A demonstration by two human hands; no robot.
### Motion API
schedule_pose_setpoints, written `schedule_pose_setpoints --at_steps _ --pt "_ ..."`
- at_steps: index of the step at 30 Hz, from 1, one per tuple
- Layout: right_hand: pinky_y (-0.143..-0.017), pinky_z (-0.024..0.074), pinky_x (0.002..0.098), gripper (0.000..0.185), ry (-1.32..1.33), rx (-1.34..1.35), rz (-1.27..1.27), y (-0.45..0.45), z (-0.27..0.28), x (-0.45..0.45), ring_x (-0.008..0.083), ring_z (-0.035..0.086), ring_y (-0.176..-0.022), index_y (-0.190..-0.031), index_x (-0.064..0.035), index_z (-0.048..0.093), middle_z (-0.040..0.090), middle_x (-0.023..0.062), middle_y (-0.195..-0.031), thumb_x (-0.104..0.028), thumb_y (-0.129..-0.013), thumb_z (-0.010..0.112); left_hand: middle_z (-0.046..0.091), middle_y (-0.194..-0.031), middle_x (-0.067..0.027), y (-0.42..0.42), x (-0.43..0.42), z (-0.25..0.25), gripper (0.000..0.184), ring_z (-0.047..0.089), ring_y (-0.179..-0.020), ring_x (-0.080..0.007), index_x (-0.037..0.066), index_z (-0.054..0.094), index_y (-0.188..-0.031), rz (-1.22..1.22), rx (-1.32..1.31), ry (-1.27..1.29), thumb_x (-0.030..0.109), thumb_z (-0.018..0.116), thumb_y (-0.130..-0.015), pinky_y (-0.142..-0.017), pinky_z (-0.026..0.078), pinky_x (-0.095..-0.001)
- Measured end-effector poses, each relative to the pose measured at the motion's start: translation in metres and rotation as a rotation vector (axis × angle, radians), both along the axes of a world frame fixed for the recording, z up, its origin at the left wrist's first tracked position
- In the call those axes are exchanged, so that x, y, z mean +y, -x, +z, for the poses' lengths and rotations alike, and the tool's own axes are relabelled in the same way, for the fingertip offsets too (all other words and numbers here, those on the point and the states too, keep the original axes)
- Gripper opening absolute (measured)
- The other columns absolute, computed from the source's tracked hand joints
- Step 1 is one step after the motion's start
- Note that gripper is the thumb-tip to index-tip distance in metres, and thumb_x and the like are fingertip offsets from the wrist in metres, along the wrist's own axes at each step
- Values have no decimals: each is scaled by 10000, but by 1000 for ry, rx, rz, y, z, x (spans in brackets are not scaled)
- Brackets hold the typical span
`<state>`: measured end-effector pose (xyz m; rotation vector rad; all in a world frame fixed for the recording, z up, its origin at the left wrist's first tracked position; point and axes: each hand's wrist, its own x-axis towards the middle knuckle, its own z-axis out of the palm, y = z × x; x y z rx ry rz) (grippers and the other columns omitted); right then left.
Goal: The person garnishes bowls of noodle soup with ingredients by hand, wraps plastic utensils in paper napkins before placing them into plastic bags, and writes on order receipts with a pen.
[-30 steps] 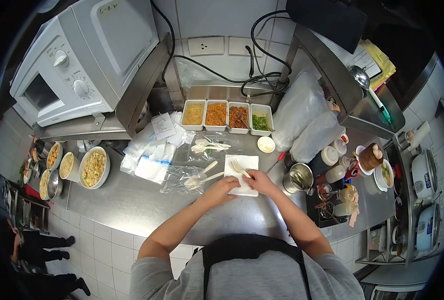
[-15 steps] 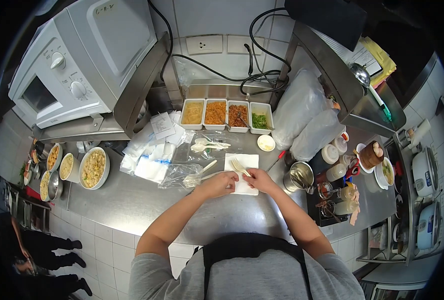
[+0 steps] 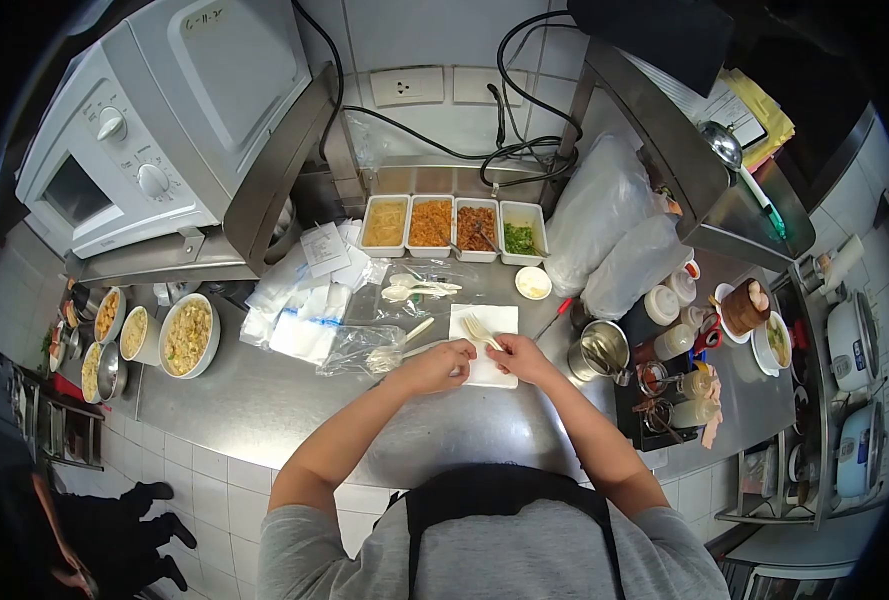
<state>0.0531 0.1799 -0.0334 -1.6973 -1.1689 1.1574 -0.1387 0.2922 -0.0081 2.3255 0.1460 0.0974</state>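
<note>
At the counter's far left, past its left edge, a co-worker (image 3: 104, 545) now stands closer in than a second ago, a hand low by the legs; this leaves the work at the middle undisturbed. A rice bowl (image 3: 204, 363) sits by the left edge of the counter (image 3: 264, 400). Farther in lie a pile of white packets (image 3: 304, 336), then a clear bag (image 3: 349, 350) with pale cutlery at its right end, spoons (image 3: 419, 290) just behind it.

The left hand (image 3: 436, 368) has drawn in and curled beside the left edge of the napkin (image 3: 486, 372); whether its fingers grip anything, I cannot tell. The napkin lies flat near the counter's front edge, about midway along. The fork (image 3: 477, 328) is over it, tines toward the napkin's back edge, its handle pinched by the right hand (image 3: 524, 358) at the napkin's right edge. That hold has hardly shifted, so the fork seems not yet wrapped. To the right stand a metal pot (image 3: 576, 365) and, nearer the counter's right edge, bottles (image 3: 662, 305).
</note>
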Motion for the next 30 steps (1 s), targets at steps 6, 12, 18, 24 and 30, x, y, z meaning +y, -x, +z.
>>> schedule_pose_setpoints --at_steps 6,12,18,24,30 --pt "-495 452 235 235 7 -1 1 -4 -9 2 75 531 -523 -801 -14 600 570 16 -605 -233 -883 621 554 -1120 -115 1 -2 -3 88 578 -1011 -266 -7 655 -796 9 -39 -68 69 653 -752 -876 463 -343" --pt "-486 437 238 242 -10 18 -3 -4 -8 1 71 524 -516 -786 -15 593 566 17 -599 -235 -884 620 590 -1040 -111 -3 4 -5 104 605 -930 -270 -15 655 -831 24 -60 6 79 630 -794 -818 484 -354" --pt "-490 406 232 286 88 -4 106 -4 3 -5 60 492 -523 -729 -33 566 530 -8 -582 -260 -894 618 622 -976 -114 3 -2 12 110 616 -843 -269 -18 635 -838 4 -89 133 89 629 -814 -760 490 -346" --pt "-572 432 308 233 -77 -343 212 6 14 -21 157 559 -599 -846 10 629 598 91 -679 -223 -852 644 643 -890 -95 22 -21 26 107 621 -780 -247 -10 639 -855 -11 -122 201 90 638 -817 -712 495 -331" --pt "-662 472 378 184 -423 -502 174 12 22 -13 327 597 -706 -918 9 642 613 138 -868 -114 -782 644 648 -863 -98 19 -14 34 128 621 -757 -232 6 666 -875 79 -151 165 120 652 -818 -677 491 -323"
